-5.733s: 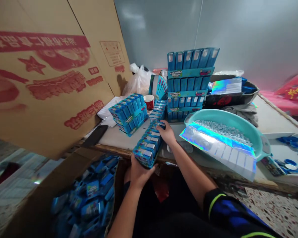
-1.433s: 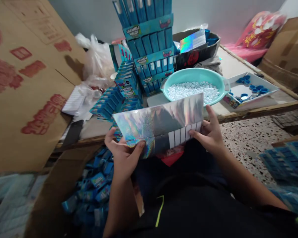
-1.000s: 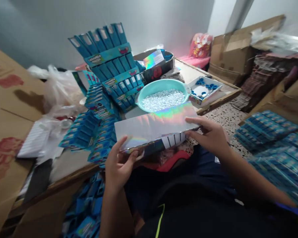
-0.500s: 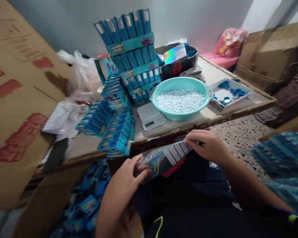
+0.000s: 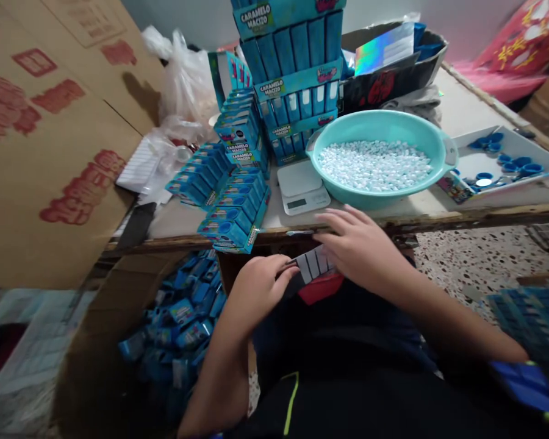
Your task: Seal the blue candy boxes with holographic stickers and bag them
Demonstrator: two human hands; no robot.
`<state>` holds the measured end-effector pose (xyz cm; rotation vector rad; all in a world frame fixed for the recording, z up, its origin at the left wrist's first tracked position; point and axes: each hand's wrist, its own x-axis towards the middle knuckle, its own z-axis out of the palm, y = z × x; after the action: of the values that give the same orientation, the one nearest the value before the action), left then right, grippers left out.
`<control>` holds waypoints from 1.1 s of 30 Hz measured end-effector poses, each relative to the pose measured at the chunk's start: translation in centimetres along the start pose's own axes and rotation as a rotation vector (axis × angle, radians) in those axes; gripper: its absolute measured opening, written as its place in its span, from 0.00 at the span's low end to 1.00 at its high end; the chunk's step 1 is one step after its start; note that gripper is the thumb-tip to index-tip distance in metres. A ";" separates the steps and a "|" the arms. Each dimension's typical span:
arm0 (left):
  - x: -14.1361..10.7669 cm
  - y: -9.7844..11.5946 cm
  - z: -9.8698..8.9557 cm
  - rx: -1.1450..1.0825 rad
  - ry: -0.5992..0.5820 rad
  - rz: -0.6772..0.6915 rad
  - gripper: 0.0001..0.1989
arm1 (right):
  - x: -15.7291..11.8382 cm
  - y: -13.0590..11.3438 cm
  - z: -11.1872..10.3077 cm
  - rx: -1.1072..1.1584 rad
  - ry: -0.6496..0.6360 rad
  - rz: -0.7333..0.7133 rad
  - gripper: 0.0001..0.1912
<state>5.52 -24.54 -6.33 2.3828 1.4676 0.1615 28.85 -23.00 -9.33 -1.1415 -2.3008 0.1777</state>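
Note:
My left hand [image 5: 263, 280] is closed, thumb and fingers pinching the near end of a flat dark packet with white stripes [image 5: 312, 264]. My right hand [image 5: 359, 247] lies over the packet's other end, fingers stretched out and slightly apart; whether its palm touches the packet is hidden. Under the packet, by my lap, shows a red piece [image 5: 320, 289] that I cannot make out. Just beyond my hands, on the table, are a white digital scale [image 5: 302, 188] and a turquoise basin [image 5: 379, 198] holding many small pale wrapped pieces.
Blue candy display boxes [image 5: 297, 42] are stacked at the back, with filled trays [image 5: 231, 210] left of the scale. A white box [image 5: 521, 189] with blue scoops stands right. A large carton [image 5: 86, 122] rises at left; below it a box holds blue packs [image 5: 183, 311].
My right hand has moved from gripping the packet's far end to lying spread over it. Less of the packet shows now. The camera view has shifted closer to the table.

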 end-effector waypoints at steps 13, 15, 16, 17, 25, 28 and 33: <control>-1.0 -1.7 3.5 0.337 0.562 0.326 0.18 | 1.6 -2.0 1.2 0.331 -0.233 0.238 0.10; -1.0 -2.0 3.7 0.385 0.623 0.379 0.20 | 1.5 -1.8 0.8 0.389 -0.211 0.234 0.11; -1.0 -2.0 3.7 0.410 0.655 0.387 0.21 | 1.5 -1.8 0.6 0.425 -0.191 0.230 0.12; -1.0 -2.0 3.7 0.431 0.691 0.389 0.21 | 1.6 -1.9 0.4 0.462 -0.169 0.228 0.12; -1.6 -1.0 2.8 0.483 0.822 0.543 0.18 | 1.7 -2.0 -0.4 0.664 0.016 0.210 0.11; -2.4 -0.9 2.3 0.405 0.772 0.743 0.12 | 1.4 -1.9 -1.7 0.614 0.153 0.237 0.10; -3.3 -2.3 0.7 0.080 0.883 0.654 0.15 | 2.2 0.0 -5.2 0.283 0.677 0.333 0.08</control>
<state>2.26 -26.63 -7.56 2.9241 0.8613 1.4763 30.57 -21.96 -4.04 -1.1976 -1.4422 0.1958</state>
